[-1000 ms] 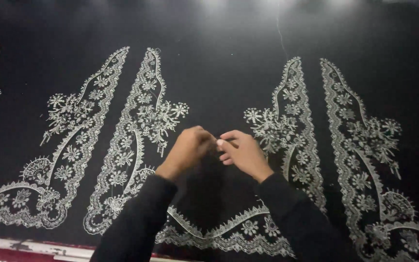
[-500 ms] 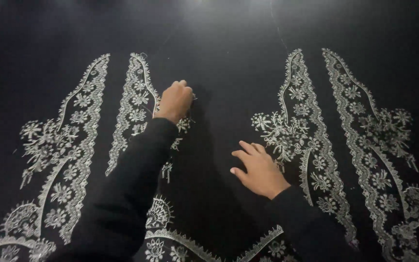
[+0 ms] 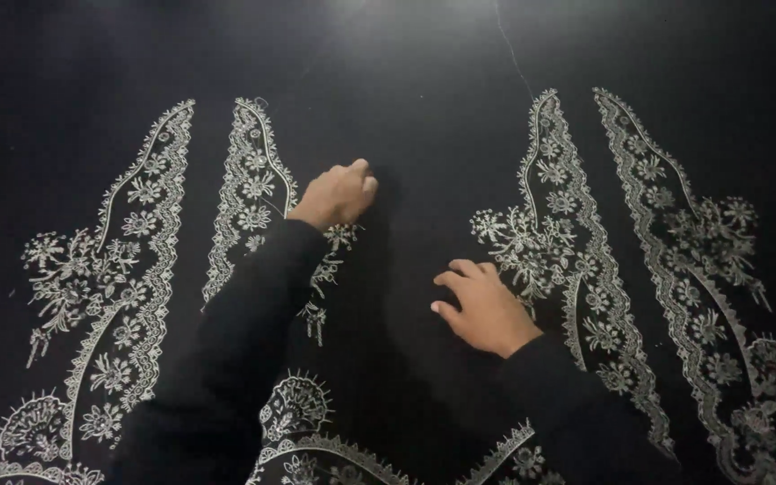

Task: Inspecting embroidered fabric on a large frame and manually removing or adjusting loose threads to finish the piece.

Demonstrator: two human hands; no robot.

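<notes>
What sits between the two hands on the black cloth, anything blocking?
Nothing visible. The left hand rests curled on the black cloth beside a white lace panel. The right hand lies flat next to another lace panel. Only bare dark cloth lies between them.

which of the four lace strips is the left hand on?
The second lace strip from the left. The left hand rests fisted at its right edge, over its flower sprig; the other three strips lie clear of that hand.

Single head-worn view, steeply downward and close over black embroidered cloth (image 3: 424,108).
</notes>
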